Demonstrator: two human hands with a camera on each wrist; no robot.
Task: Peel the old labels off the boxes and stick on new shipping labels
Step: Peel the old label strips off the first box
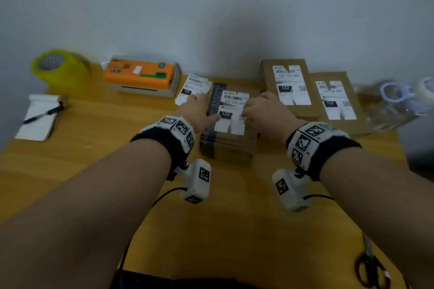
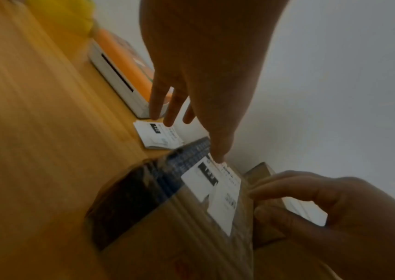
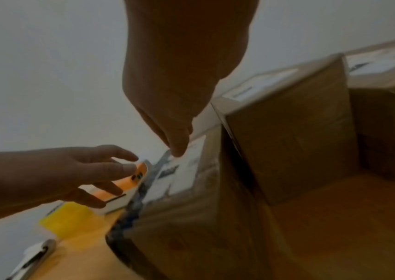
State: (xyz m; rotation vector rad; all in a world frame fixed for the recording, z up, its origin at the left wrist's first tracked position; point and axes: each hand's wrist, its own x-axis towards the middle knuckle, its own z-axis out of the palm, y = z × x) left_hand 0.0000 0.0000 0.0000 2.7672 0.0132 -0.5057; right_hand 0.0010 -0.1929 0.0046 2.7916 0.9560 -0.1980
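Note:
A taped cardboard box (image 1: pixel 231 145) sits mid-table with a white shipping label (image 1: pixel 231 110) on its top. My left hand (image 1: pixel 199 110) is spread flat; its thumb (image 2: pixel 220 157) touches the label's left edge, and its fingers reach over a loose stack of labels (image 1: pixel 192 89). My right hand (image 1: pixel 263 110) is curled at the label's right edge, where thumb and forefinger (image 2: pixel 256 195) come together in a pinch. Two more labelled boxes (image 1: pixel 288 87) (image 1: pixel 335 101) stand to the right.
An orange label printer (image 1: pixel 141 75) and a yellow tape roll (image 1: pixel 58 65) stand at the back left. A notepad with a pen (image 1: pixel 40 117) lies far left. A clear tape dispenser (image 1: pixel 399 98) sits far right, and scissors (image 1: pixel 371 265) lie near the front right edge.

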